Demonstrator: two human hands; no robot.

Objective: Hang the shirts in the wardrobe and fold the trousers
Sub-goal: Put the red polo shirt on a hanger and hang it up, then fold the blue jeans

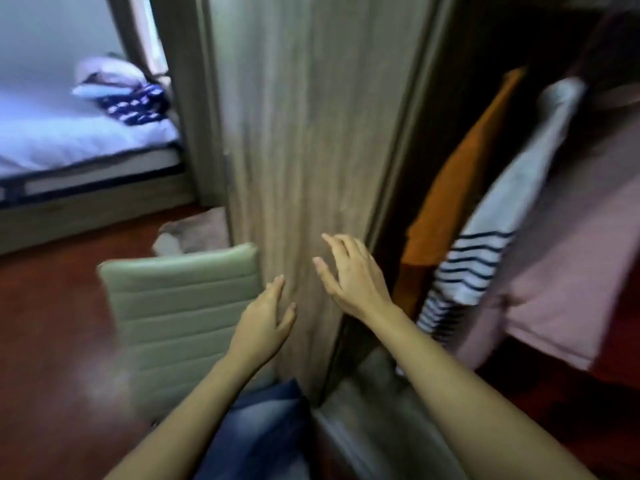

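Right now, both my hands are up in front of the wardrobe, and the whole picture is motion-blurred.

Left hand: my left hand (265, 325) sits lower centre of the frame, fingers open and held straight together, gripping nothing; the fingertips lie at the wooden wardrobe door (304, 140), though I cannot tell if they touch it.

Right hand: my right hand (351, 275) is just right of centre, fingers spread and slightly curled, empty, close to the door's right edge.

Wardrobe door: a tall wood-grain panel running down the middle of the frame; the dark inside of the wardrobe opens to its right.

Hanging shirts: in the right half, an orange shirt (460, 188) hangs nearest the door, then a white shirt with dark stripes (485, 258), then a pink shirt (568, 271) at the far right.

Trousers: blue denim trousers (263, 420) lie at the bottom centre, between my forearms, beside the chair.

Chair: a pale green padded chair (180, 306) stands lower left, just left of my left hand.

Bed: a white bed (69, 140) fills the upper left, with a pile of clothes (128, 95) on it, one piece dark blue with white marks.

Floor: reddish-brown floor (45, 323) at left, with a pinkish cloth (197, 233) lying behind the chair.
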